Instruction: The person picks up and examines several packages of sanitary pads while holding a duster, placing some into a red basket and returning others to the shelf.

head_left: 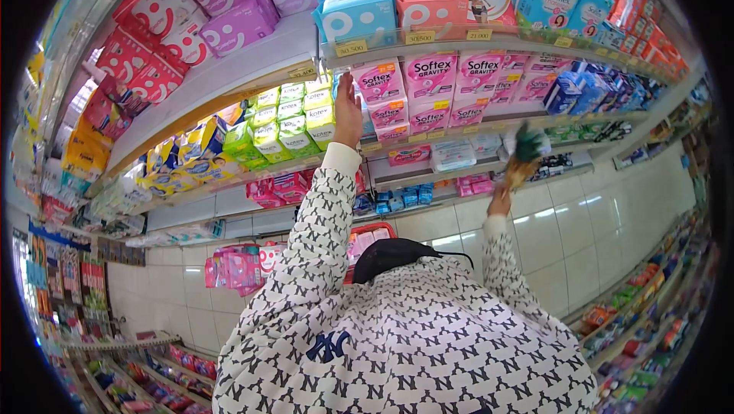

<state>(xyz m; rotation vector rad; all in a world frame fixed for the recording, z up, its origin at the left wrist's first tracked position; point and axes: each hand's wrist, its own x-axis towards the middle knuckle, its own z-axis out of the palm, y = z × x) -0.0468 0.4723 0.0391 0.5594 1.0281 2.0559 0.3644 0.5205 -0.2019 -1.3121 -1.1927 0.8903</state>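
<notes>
My left hand reaches up to the middle shelf, fingers stretched out and holding nothing. It is at the gap between green-and-white Kotex packs and pink Softex Gravity packs. Lower on the right, my right hand is closed around the end of a duster. The duster has a tan part near the hand and a dark green tuft at its top, blurred by motion. That tuft overlaps a white pack on the lower shelf.
The upper shelf holds blue packs, coral packs and purple packs above price tags. A red basket with pink packs and a black bag are close to my body. Tiled floor shows at right.
</notes>
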